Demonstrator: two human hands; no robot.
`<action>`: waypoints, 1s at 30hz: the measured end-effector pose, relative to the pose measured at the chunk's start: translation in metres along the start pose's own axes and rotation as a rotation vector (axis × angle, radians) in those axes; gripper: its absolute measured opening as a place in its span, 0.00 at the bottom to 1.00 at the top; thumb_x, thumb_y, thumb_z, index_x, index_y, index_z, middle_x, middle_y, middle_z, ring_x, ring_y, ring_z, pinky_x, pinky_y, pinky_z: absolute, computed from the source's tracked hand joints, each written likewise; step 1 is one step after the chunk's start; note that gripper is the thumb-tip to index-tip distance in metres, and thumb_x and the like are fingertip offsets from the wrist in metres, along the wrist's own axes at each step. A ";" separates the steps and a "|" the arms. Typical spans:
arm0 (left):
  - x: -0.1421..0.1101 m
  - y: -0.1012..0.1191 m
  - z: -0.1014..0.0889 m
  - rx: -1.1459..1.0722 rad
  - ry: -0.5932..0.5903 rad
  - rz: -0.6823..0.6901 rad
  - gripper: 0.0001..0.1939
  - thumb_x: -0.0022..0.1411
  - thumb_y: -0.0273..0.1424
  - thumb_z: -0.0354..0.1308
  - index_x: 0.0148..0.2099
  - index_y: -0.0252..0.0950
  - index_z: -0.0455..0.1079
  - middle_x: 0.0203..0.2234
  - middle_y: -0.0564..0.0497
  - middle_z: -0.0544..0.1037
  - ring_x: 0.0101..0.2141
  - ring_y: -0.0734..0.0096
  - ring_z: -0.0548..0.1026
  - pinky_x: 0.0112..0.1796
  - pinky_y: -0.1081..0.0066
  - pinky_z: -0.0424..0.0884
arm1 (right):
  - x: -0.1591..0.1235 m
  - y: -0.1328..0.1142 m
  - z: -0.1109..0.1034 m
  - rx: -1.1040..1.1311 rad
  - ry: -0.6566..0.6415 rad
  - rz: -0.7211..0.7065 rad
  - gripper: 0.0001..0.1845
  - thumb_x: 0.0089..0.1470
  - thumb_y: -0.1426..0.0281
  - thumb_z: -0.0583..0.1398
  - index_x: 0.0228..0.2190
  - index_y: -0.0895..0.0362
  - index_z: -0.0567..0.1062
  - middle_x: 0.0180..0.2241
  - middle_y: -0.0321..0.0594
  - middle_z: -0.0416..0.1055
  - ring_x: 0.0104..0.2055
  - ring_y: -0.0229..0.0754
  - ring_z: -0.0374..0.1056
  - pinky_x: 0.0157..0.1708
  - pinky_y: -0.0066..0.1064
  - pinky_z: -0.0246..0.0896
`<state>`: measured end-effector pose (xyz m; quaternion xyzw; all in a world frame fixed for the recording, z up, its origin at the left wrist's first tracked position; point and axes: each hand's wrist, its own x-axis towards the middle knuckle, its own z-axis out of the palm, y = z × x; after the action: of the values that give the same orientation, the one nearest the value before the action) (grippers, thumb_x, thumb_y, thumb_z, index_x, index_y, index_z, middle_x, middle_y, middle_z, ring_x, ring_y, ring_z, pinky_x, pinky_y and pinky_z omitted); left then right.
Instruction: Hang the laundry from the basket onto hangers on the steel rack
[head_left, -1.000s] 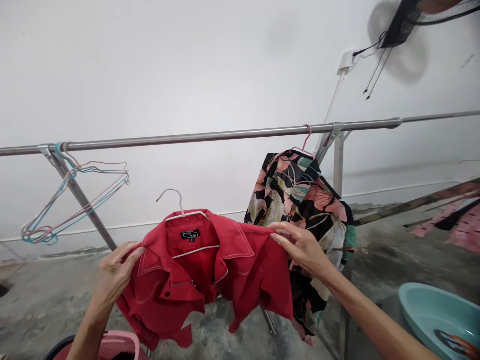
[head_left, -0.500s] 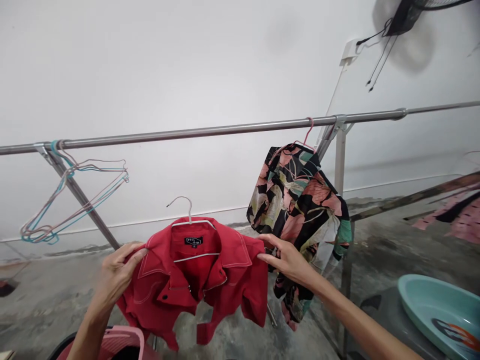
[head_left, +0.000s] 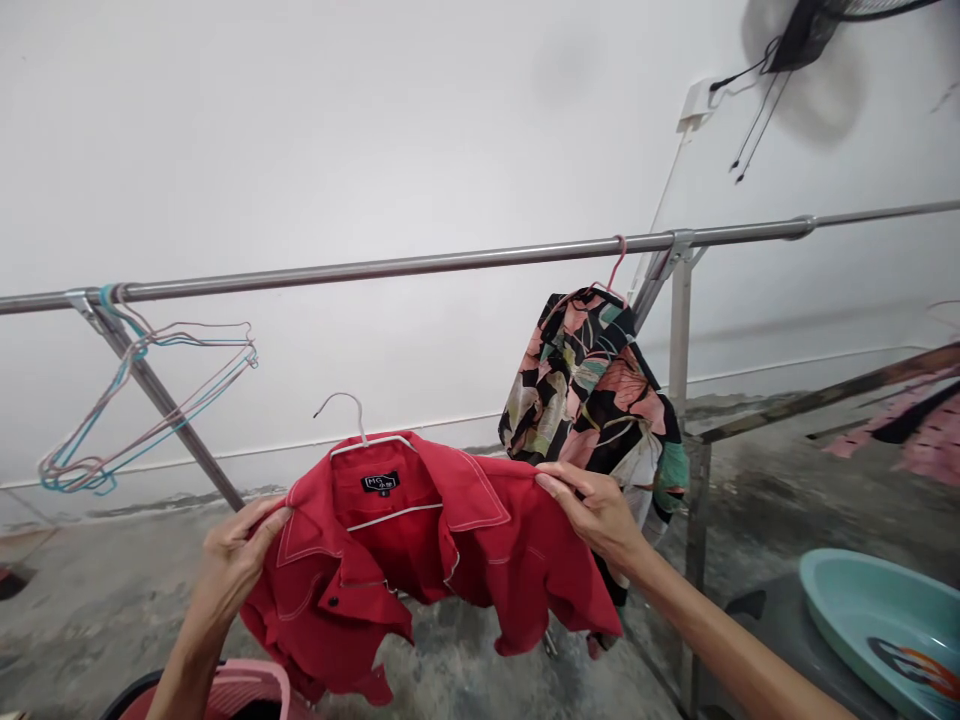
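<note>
A red shirt point(head_left: 420, 560) with white stitching sits on a white wire hanger point(head_left: 358, 425), held up below the metal drying rail point(head_left: 420, 264). My left hand point(head_left: 236, 560) grips the shirt's left shoulder, fingers closed on the cloth. My right hand point(head_left: 596, 510) pinches the right shoulder and stretches it sideways. The hanger's hook is free, well under the rail. A floral black and pink shirt point(head_left: 592, 395) hangs from the rail on a pink hanger just behind my right hand.
A bunch of empty wire hangers point(head_left: 142, 400) hangs at the rail's left end. A teal basin point(head_left: 877, 625) sits at the lower right, a pink basket point(head_left: 240, 690) at the bottom left. Pink patterned cloth point(head_left: 915, 435) lies far right. A wall fan point(head_left: 817, 30) is mounted above.
My right hand let the shirt's right side go slack, then took the shoulder again and pulled it out to the right. The hanger shifted slightly left.
</note>
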<state>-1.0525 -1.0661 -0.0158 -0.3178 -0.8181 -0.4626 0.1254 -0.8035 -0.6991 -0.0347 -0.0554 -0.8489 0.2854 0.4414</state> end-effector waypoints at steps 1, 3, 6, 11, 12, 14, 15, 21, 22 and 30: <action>0.000 0.000 0.000 -0.005 -0.004 -0.002 0.21 0.54 0.50 0.60 0.37 0.38 0.80 0.37 0.50 0.83 0.39 0.66 0.80 0.39 0.80 0.74 | 0.000 0.001 -0.001 -0.009 -0.013 -0.002 0.13 0.63 0.66 0.54 0.33 0.56 0.77 0.32 0.37 0.77 0.33 0.39 0.73 0.34 0.25 0.65; 0.001 0.001 0.001 -0.017 -0.024 0.000 0.21 0.53 0.50 0.60 0.37 0.39 0.80 0.37 0.51 0.83 0.38 0.66 0.80 0.38 0.80 0.74 | -0.002 0.003 -0.002 -0.029 -0.035 0.001 0.15 0.64 0.67 0.52 0.33 0.56 0.77 0.31 0.36 0.77 0.32 0.38 0.73 0.32 0.25 0.64; 0.002 0.002 0.003 -0.027 -0.049 0.003 0.20 0.54 0.49 0.60 0.37 0.39 0.80 0.36 0.51 0.83 0.38 0.66 0.80 0.39 0.79 0.74 | -0.004 0.005 -0.005 -0.056 -0.069 0.004 0.15 0.64 0.67 0.52 0.32 0.56 0.77 0.27 0.35 0.75 0.28 0.37 0.71 0.28 0.26 0.62; 0.004 0.000 0.003 -0.041 -0.045 -0.043 0.21 0.53 0.51 0.60 0.37 0.39 0.80 0.37 0.51 0.83 0.39 0.67 0.80 0.39 0.80 0.73 | -0.005 -0.013 -0.005 -0.105 -0.006 -0.082 0.12 0.66 0.68 0.52 0.42 0.56 0.74 0.39 0.41 0.75 0.40 0.40 0.72 0.40 0.29 0.67; 0.004 -0.001 0.002 -0.049 -0.044 -0.055 0.22 0.52 0.51 0.61 0.38 0.39 0.80 0.38 0.51 0.83 0.39 0.66 0.80 0.39 0.80 0.73 | -0.004 -0.018 -0.004 -0.142 0.013 -0.152 0.11 0.65 0.68 0.53 0.45 0.57 0.72 0.42 0.43 0.74 0.44 0.41 0.71 0.44 0.31 0.67; 0.004 -0.001 0.001 -0.060 -0.036 -0.079 0.22 0.51 0.51 0.61 0.38 0.39 0.80 0.38 0.51 0.83 0.40 0.65 0.80 0.40 0.79 0.74 | -0.002 -0.025 -0.001 -0.259 0.040 -0.316 0.12 0.63 0.69 0.57 0.48 0.57 0.70 0.44 0.45 0.73 0.47 0.44 0.70 0.47 0.34 0.67; 0.004 -0.001 0.000 -0.058 -0.032 -0.090 0.23 0.51 0.51 0.61 0.38 0.39 0.80 0.38 0.50 0.83 0.40 0.65 0.80 0.40 0.79 0.74 | -0.002 -0.027 0.001 -0.331 0.052 -0.388 0.13 0.63 0.69 0.58 0.48 0.58 0.70 0.44 0.46 0.74 0.47 0.45 0.70 0.46 0.35 0.67; 0.001 0.009 -0.004 -0.017 -0.038 -0.068 0.23 0.52 0.53 0.60 0.37 0.38 0.80 0.37 0.50 0.83 0.39 0.63 0.80 0.40 0.76 0.75 | -0.001 -0.029 0.005 -0.631 0.137 -0.540 0.18 0.61 0.75 0.59 0.53 0.60 0.68 0.45 0.49 0.75 0.46 0.45 0.71 0.45 0.36 0.65; 0.000 0.009 -0.004 -0.011 -0.037 -0.063 0.24 0.52 0.53 0.60 0.38 0.39 0.80 0.38 0.50 0.83 0.39 0.63 0.80 0.40 0.76 0.75 | -0.001 -0.029 0.005 -0.650 0.145 -0.563 0.18 0.61 0.76 0.59 0.53 0.60 0.68 0.45 0.49 0.75 0.46 0.46 0.72 0.45 0.36 0.65; -0.005 -0.010 0.002 -0.076 -0.057 -0.028 0.19 0.52 0.52 0.61 0.35 0.44 0.81 0.35 0.53 0.83 0.38 0.63 0.81 0.39 0.79 0.75 | 0.005 -0.010 0.005 -0.617 0.168 -0.681 0.15 0.60 0.81 0.51 0.46 0.62 0.72 0.39 0.47 0.75 0.40 0.44 0.72 0.40 0.33 0.64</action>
<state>-1.0548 -1.0699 -0.0263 -0.3240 -0.8074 -0.4859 0.0834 -0.8086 -0.7079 -0.0284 0.0748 -0.8254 -0.1467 0.5400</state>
